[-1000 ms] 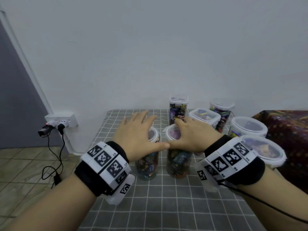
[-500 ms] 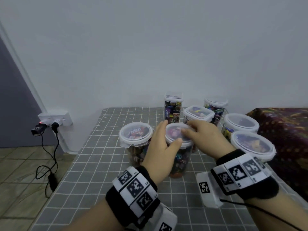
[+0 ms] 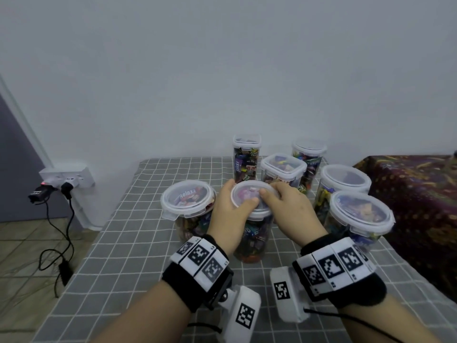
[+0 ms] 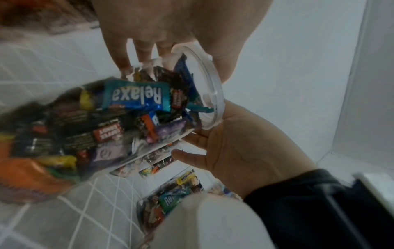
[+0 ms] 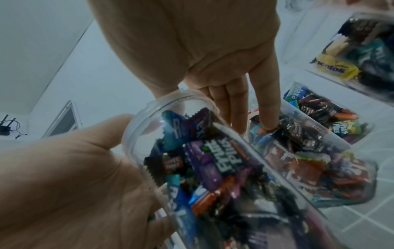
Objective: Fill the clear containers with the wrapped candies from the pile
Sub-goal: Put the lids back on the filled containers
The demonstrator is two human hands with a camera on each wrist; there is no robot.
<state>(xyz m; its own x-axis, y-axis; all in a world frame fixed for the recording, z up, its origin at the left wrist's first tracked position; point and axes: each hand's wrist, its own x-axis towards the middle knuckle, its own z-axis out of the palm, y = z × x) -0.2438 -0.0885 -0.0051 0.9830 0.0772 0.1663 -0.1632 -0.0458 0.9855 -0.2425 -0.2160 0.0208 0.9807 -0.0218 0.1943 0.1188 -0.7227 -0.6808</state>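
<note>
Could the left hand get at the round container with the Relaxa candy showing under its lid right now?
Probably yes. That container stands right beside the left hand with nothing between them, but the hand now grips the middle jar's lid and would have to let go first.

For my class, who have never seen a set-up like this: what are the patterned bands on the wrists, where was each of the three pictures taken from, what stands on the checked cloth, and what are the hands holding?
No machine here: a person works bare-handed. The black wristbands with black-and-white square patterns sit beside small wrist cameras. One picture comes from a head-worn camera looking down; the other two look along each hand from the wrists.

On the grey checked tablecloth stand seven clear plastic containers of wrapped candies, all lidded. The left hand and right hand both grip the round lid of the nearest clear container, apparently pressing it closed. Left of it stands a wider round container with clip tabs. No loose candy pile is visible.
</note>
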